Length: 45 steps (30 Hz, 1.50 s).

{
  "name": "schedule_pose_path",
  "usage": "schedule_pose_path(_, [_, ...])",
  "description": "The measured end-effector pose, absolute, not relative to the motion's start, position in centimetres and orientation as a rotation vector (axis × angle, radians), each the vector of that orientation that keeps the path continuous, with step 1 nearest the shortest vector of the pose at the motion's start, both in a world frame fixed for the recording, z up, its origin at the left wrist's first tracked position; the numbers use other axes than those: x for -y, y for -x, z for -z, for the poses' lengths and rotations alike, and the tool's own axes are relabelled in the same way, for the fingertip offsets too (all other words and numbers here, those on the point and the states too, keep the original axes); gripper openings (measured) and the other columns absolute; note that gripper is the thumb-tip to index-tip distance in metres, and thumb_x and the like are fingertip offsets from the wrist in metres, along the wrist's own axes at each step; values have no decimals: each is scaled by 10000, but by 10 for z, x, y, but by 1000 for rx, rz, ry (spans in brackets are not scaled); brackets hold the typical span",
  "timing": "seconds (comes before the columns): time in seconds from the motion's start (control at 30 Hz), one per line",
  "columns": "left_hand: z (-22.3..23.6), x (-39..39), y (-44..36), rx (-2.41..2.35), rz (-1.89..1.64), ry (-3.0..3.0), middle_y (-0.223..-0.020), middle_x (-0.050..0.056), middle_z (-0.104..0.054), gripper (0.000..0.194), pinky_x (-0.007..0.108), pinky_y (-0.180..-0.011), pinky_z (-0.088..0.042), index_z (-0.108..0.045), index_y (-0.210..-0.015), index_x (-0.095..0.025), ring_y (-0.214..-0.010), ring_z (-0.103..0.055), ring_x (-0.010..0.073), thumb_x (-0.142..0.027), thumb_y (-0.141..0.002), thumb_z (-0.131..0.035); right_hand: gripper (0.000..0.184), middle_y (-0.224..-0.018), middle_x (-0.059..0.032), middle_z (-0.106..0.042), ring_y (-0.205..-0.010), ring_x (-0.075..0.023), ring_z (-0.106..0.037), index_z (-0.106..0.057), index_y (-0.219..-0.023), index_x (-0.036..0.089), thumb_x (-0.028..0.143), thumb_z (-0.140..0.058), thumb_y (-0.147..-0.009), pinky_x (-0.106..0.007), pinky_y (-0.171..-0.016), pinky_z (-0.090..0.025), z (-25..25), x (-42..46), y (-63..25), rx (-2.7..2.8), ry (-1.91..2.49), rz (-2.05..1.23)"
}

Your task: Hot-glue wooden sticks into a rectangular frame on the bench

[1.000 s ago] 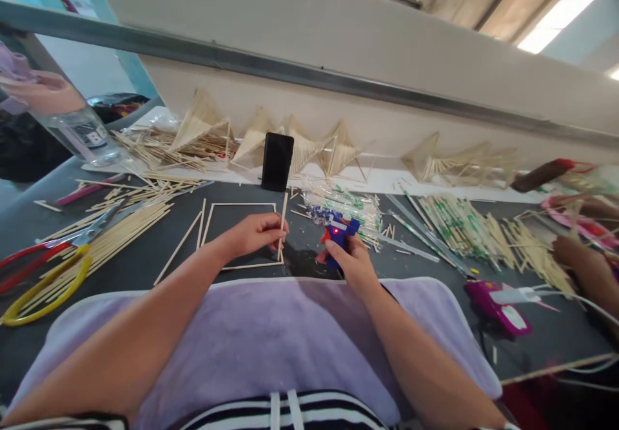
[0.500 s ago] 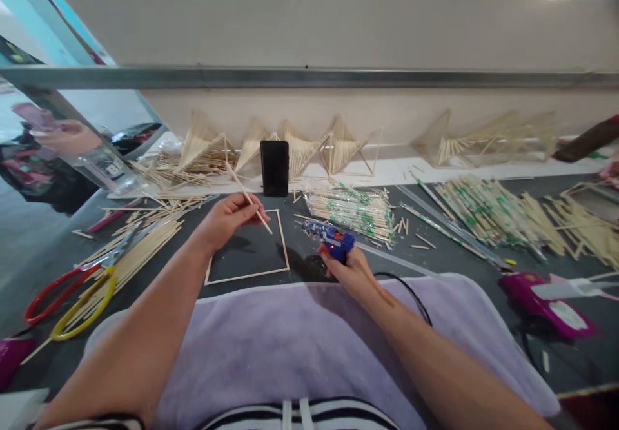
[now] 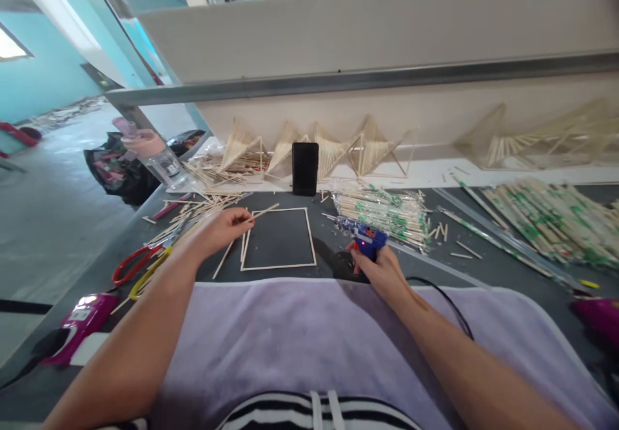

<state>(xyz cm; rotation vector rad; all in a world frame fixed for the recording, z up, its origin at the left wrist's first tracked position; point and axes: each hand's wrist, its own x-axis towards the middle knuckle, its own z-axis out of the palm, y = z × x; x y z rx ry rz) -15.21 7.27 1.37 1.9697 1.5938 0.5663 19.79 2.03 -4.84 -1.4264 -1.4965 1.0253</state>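
Note:
Between the fingertips of my left hand [image 3: 226,229] is a thin wooden stick [image 3: 265,213], its free end pointing right over the far edge of a square stick frame [image 3: 313,243]. The frame lies flat on the dark table. A loose stick [image 3: 223,259] rests just left of it, below my left hand. My right hand [image 3: 380,263] grips a blue hot glue gun [image 3: 363,235], whose nozzle points left, a little right of the frame and apart from it. A small red light glows on the gun, and its black cord [image 3: 449,304] trails right.
Scissors [image 3: 140,269] and loose sticks lie left, near a bottle [image 3: 157,156]. A phone [image 3: 305,169] stands upright before stick models [image 3: 372,149]. Bagged sticks [image 3: 382,214] lie behind the glue gun. A purple towel [image 3: 309,340] covers the front edge; a magenta device [image 3: 87,323] sits left.
The view has turned left, so the table appears shifted right. The stick in my left hand has swung from steep to nearly level, and that hand now sits at the frame's left corner.

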Motion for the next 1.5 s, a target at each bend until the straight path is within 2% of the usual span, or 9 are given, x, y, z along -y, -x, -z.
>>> schedule_pose_path(0.1, [14, -80, 160, -1750, -434, -2024, -700, -12, -615, 270, 236, -603, -370, -658, -783, -173, -674, -533, 151, -407, -740, -530, 199, -581, 33, -566, -527, -143, -570, -584, -899, 180, 325, -522, -778, -251, -568, -445, 51, -20, -198, 1510, 1414, -979])
schedule_pose_path(0.23, [39, -88, 170, -1902, -418, -1981, -726, 10, -640, 321, 254, -616, -377, -669, -829, -165, -693, -555, 176, -419, -735, -496, 197, -549, 33, -566, -539, -151, -579, -589, -898, 181, 329, -523, -786, -252, -577, -440, 54, -20, -199, 1530, 1431, -958])
schedule_pose_path(0.4, [53, -91, 182, -1959, -382, -1957, -730, 10, -642, 253, 257, -628, -383, -654, -823, -175, -703, -566, 180, -350, -702, -516, 206, -536, 28, -564, -522, -155, -571, -590, -889, 176, 336, -523, -778, -257, -557, -438, 51, -21, -198, 1516, 1429, -1001])
schedule_pose_path(0.53, [49, -89, 187, -2052, -359, -1930, -698, 7, -617, 191, 256, -616, -368, -640, -793, -186, -684, -548, 173, -262, -676, -509, 216, -545, 21, -571, -525, -159, -574, -593, -876, 175, 350, -529, -766, -258, -552, -443, 49, -20, -197, 1497, 1444, -999])
schedule_pose_path(0.63, [39, -80, 175, -2048, -350, -1960, -699, 7, -602, 147, 258, -615, -362, -634, -747, -194, -687, -541, 172, -285, -685, -537, 216, -542, 24, -569, -523, -157, -575, -594, -883, 177, 349, -528, -770, -256, -555, -444, 48, -19, -197, 1493, 1440, -994])
schedule_pose_path(0.8, [21, -52, 124, -1680, -207, -2155, -821, 10, -625, 166, 260, -647, -377, -650, -818, -222, -743, -564, 167, -348, -745, -570, 204, -539, 31, -563, -520, -153, -575, -593, -882, 181, 342, -529, -775, -256, -560, -445, 48, -20, -198, 1482, 1442, -986])
schedule_pose_path(0.97, [14, -33, 92, -1516, -27, -2253, -855, 4, -608, 133, 256, -634, -357, -633, -841, -235, -771, -565, 164, -325, -768, -568, 192, -538, 38, -558, -520, -145, -566, -589, -885, 183, 334, -532, -781, -253, -572, -441, 49, -20, -199, 1469, 1425, -976])
schedule_pose_path(1.23, [17, -30, 92, -1486, 35, -2334, -854, 14, -598, 162, 269, -629, -344, -583, -773, -216, -770, -565, 169, -324, -837, -481, 199, -539, 35, -550, -498, -136, -549, -582, -889, 173, 328, -535, -774, -241, -529, -426, 50, -21, -198, 1464, 1432, -995])
schedule_pose_path(1.5, [23, -32, 99, -1512, -25, -2333, -842, 16, -600, 160, 267, -638, -356, -580, -775, -216, -758, -566, 165, -310, -844, -470, 216, -527, 27, -563, -513, -152, -571, -589, -897, 172, 337, -537, -768, -251, -547, -445, 48, -21, -197, 1462, 1459, -986])
